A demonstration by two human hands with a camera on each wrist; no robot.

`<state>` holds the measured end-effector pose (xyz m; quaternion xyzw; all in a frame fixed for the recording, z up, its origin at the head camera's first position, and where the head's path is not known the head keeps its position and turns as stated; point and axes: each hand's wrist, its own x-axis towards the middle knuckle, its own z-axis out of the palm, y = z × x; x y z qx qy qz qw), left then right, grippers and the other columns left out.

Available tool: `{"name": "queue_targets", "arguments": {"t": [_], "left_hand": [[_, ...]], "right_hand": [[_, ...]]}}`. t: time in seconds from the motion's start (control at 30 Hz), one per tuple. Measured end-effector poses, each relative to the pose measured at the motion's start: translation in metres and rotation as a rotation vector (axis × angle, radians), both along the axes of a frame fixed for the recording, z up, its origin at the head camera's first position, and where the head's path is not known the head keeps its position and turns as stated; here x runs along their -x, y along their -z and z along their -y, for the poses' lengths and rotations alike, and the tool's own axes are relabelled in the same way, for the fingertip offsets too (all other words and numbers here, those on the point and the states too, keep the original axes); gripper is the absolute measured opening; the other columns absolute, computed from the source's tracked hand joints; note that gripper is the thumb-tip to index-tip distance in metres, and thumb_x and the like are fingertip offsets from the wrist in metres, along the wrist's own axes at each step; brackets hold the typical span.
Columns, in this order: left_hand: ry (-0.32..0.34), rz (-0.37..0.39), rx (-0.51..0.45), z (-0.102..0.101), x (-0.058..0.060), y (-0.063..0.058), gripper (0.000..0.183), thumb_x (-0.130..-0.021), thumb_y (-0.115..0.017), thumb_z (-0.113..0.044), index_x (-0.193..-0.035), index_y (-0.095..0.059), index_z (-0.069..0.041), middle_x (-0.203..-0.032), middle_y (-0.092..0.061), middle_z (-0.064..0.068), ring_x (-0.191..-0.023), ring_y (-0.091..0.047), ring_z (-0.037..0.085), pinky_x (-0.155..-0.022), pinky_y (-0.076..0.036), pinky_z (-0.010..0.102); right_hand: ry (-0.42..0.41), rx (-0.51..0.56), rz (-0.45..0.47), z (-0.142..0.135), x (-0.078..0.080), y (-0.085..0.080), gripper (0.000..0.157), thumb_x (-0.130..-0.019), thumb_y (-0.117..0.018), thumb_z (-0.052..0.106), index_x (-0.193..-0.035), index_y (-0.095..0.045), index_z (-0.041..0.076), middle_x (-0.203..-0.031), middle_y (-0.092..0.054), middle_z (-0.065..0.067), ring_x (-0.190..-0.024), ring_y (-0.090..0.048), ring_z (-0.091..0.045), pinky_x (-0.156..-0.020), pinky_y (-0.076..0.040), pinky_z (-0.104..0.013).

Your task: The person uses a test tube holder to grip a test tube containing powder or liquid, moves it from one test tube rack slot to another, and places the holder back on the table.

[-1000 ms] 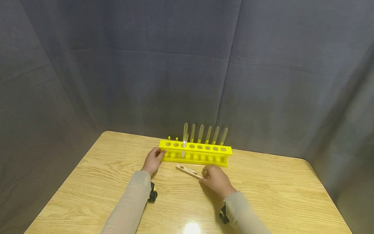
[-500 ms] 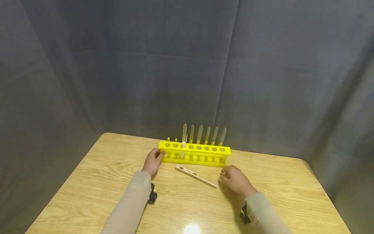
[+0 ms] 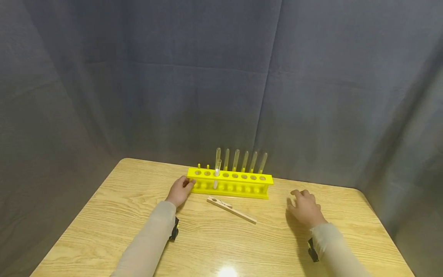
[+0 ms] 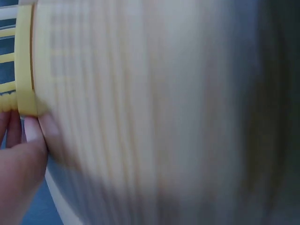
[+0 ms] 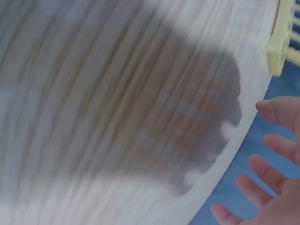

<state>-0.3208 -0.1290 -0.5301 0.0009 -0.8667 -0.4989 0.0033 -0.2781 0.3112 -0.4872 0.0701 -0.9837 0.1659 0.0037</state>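
Note:
A yellow test tube rack (image 3: 249,182) stands toward the back of the table. My left hand (image 3: 178,191) holds its left end; in the left wrist view thumb and fingers meet at the rack's end (image 4: 25,61). An upright test tube (image 3: 219,164) with white contents sits in the third hole from the left. Several clear tubes (image 3: 236,159) stand upside down on the back pegs. In front of the rack lies a wooden test tube holder (image 3: 238,213). Off to the right, my right hand (image 3: 306,209) is over the table with spread fingers and nothing in them.
The wooden table (image 3: 104,231) has rounded back corners. Grey curtains (image 3: 194,96) hang behind it and at both sides. Two bare pegs (image 3: 208,166) rise at the rack's left end.
My right hand has let go of the wooden test tube holder and moved right, leaving it on the table. The left hand stays at the rack's left end.

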Motion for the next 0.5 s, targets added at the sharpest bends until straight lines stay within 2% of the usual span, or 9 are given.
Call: {"name": "queue_targets", "arguments": {"t": [0.13, 0.23, 0.3, 0.37, 0.5], "left_hand": [[0.041, -0.004, 0.058, 0.009, 0.002, -0.002, 0.038, -0.107, -0.054, -0.029, -0.128, -0.053, 0.003, -0.132, -0.051, 0.025, -0.125, -0.051, 0.041, -0.106, -0.041, 0.054], [0.062, -0.014, 0.122, 0.016, 0.000, -0.003, 0.039, -0.105, -0.057, -0.024, -0.132, -0.050, 0.003, -0.134, -0.049, 0.026, -0.125, -0.052, 0.042, -0.106, -0.042, 0.054], [0.087, -0.031, 0.231, 0.020, -0.001, -0.006, 0.043, -0.104, -0.060, -0.022, -0.136, -0.048, 0.004, -0.135, -0.049, 0.027, -0.125, -0.052, 0.043, -0.104, -0.043, 0.055], [0.109, -0.051, 0.392, 0.025, -0.001, -0.011, 0.048, -0.102, -0.063, -0.024, -0.139, -0.047, 0.002, -0.138, -0.048, 0.027, -0.126, -0.051, 0.045, -0.103, -0.042, 0.058], [0.143, -0.035, 0.702, 0.034, 0.000, -0.023, 0.068, -0.098, -0.068, -0.036, -0.152, -0.039, -0.009, -0.154, -0.038, 0.022, -0.142, -0.033, 0.046, -0.109, -0.025, 0.072]], "right_hand": [[0.008, -0.098, -0.046, -0.011, 0.002, -0.001, 0.048, -0.101, -0.057, 0.028, -0.141, -0.047, 0.002, -0.132, -0.043, -0.033, -0.120, -0.041, -0.056, -0.077, -0.039, -0.072], [0.015, -0.113, -0.017, -0.012, 0.002, 0.000, 0.052, -0.101, -0.059, 0.027, -0.144, -0.043, 0.003, -0.138, -0.037, -0.035, -0.124, -0.036, -0.059, -0.083, -0.032, -0.082], [0.019, -0.104, 0.014, -0.011, 0.003, 0.000, 0.056, -0.099, -0.060, 0.027, -0.147, -0.041, 0.003, -0.142, -0.034, -0.036, -0.128, -0.032, -0.061, -0.086, -0.025, -0.087], [0.017, -0.104, 0.028, -0.008, 0.004, 0.000, 0.057, -0.100, -0.059, 0.027, -0.148, -0.041, 0.004, -0.145, -0.032, -0.037, -0.131, -0.029, -0.061, -0.087, -0.018, -0.090], [0.016, -0.135, 0.031, -0.006, 0.008, 0.000, 0.064, -0.095, -0.065, 0.024, -0.151, -0.038, 0.007, -0.149, -0.029, -0.037, -0.134, -0.024, -0.062, -0.087, -0.009, -0.092]]}}
